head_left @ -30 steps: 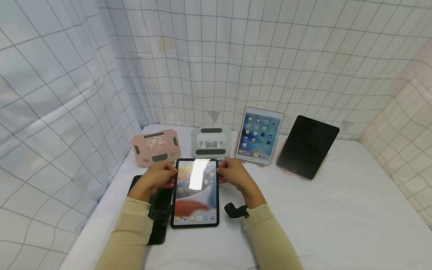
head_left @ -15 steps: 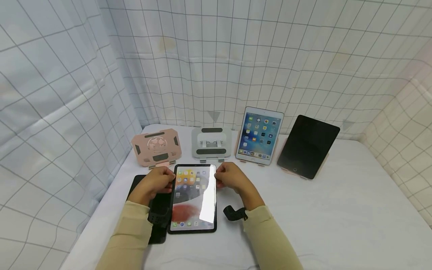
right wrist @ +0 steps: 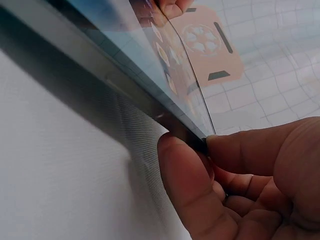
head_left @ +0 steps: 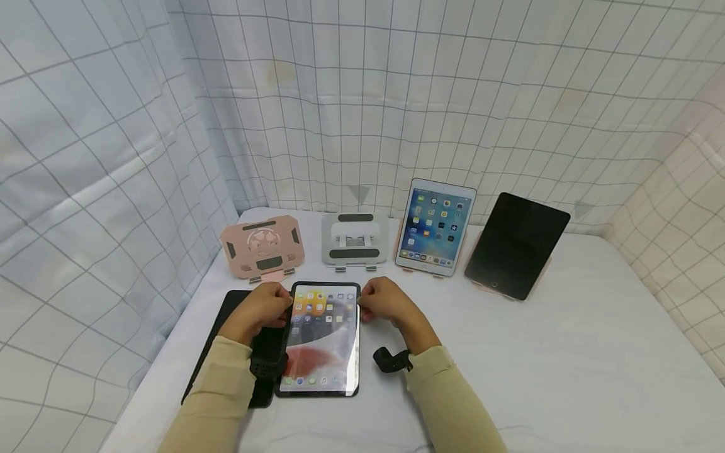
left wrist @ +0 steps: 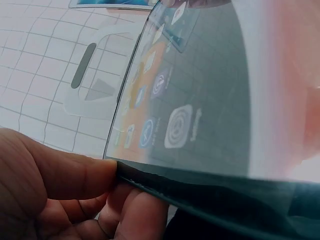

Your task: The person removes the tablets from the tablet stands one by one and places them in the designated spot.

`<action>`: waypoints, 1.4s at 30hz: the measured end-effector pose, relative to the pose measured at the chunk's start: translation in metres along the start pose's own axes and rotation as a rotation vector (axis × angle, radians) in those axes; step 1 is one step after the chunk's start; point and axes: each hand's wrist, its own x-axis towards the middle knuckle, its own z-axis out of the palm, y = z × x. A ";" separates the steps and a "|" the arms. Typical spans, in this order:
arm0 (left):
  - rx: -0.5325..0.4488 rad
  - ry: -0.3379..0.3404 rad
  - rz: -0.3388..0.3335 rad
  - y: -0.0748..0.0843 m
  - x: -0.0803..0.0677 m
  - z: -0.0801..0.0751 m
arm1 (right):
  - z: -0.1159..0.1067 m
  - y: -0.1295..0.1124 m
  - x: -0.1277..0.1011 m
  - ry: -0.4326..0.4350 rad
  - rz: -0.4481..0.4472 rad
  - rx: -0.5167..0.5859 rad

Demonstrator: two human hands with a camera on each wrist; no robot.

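Observation:
A black tablet with a lit home screen is held just above the white table, near the front. My left hand pinches its upper left edge between thumb and fingers, the tablet filling the left wrist view. My right hand pinches the upper right edge of the tablet; the right wrist view shows the thumb under the rim. A dark flat case lies beneath my left forearm.
Along the back stand a pink stand, a grey stand, a white tablet with its screen lit and a dark tablet on stands. Checked curtains enclose the white table.
Both hands have drawn the lit tablet toward me and slightly left, lowering its far edge; the glare on its screen has slid to the right rim.

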 end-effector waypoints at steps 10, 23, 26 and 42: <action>0.088 0.001 -0.004 -0.001 0.001 0.003 | 0.004 0.002 -0.002 -0.007 -0.013 -0.081; 0.117 0.014 -0.008 -0.002 0.002 0.005 | 0.005 0.003 0.001 -0.024 -0.006 -0.120; 0.117 0.013 -0.017 -0.001 0.002 0.005 | 0.005 0.003 0.001 -0.019 0.005 -0.129; 0.152 0.036 -0.060 0.000 0.004 0.007 | 0.007 0.003 0.000 0.010 0.032 -0.133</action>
